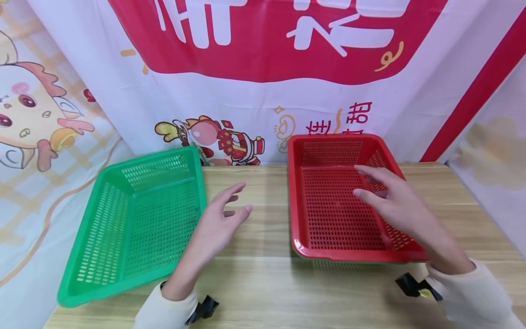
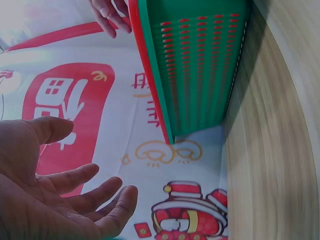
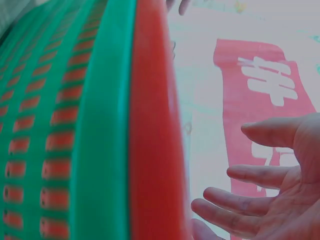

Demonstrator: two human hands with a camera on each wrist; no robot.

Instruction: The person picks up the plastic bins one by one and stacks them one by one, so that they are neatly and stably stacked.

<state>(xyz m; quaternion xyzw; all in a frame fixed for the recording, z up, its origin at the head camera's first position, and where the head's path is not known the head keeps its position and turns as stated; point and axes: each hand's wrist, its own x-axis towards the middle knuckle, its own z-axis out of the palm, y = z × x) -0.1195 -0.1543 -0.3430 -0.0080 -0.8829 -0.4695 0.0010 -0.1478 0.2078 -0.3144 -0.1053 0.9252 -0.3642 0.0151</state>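
Observation:
My left hand (image 1: pixel 215 228) hovers by the right side of a green plastic basket (image 1: pixel 201 183), its fingers relaxed and holding nothing. My right hand (image 1: pixel 396 201) is over the right part of a red plastic basket (image 1: pixel 293 201), fingers loosely spread and holding nothing. The red basket sits nested in another green basket (image 2: pixel 195 65), whose slotted side shows in both wrist views. Seen from the left wrist, the left hand (image 2: pixel 70 185) has its fingers apart. In the right wrist view the right hand (image 3: pixel 270 185) is likewise spread, beside the red rim (image 3: pixel 155 125).
Both stacks stand on a wood-grain table (image 1: pixel 255 274). Behind it hangs a white cloth (image 1: pixel 246 100) with a red printed panel and cartoon figures. A patterned cloth (image 1: pixel 45 137) covers the left side. Dark straps (image 1: pixel 203 310) show at the wrists.

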